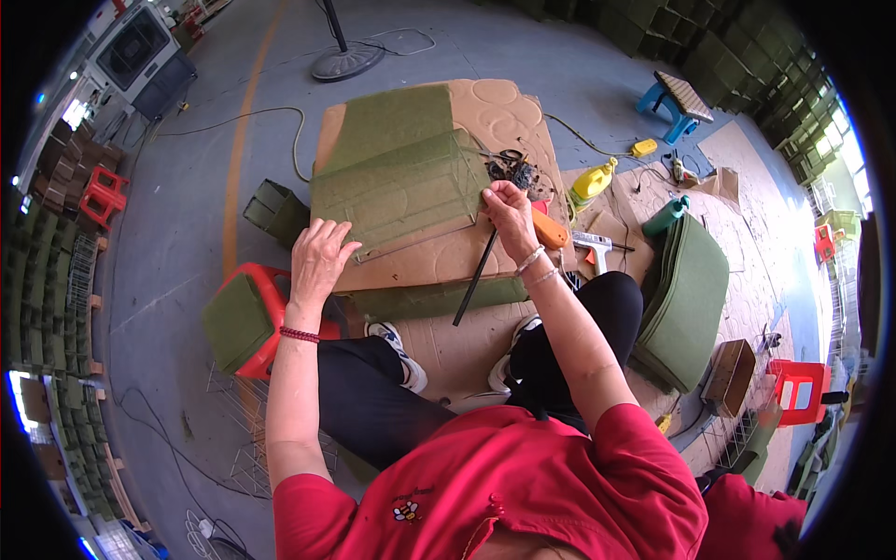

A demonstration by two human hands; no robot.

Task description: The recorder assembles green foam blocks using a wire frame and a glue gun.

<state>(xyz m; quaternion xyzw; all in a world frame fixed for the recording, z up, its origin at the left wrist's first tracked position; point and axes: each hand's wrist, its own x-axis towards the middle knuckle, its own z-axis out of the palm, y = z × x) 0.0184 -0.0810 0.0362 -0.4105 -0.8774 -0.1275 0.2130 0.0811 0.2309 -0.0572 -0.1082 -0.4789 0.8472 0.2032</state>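
Observation:
A thin see-through box-shaped wire frame (411,207) lies on a green felt sheet (397,117) atop the cardboard-covered work surface (504,107). At the frame's near left corner rests my left hand (319,261), its thumb spread away from the fingers. My right hand (509,217) pinches the frame's right end between thumb and fingers. Just below that hand, a black rod (474,282) sticks out past the near edge of the cardboard. An orange-handled tool (549,230) lies right beside my right wrist.
Right of the surface are a glue gun (592,246), a yellow bottle (592,183), a teal bottle (665,217) and stacked green felt sheets (686,299). A red stool (271,308) bearing a green felt box (235,322) stands at left. Dark scraps (511,170) lie beyond my right hand.

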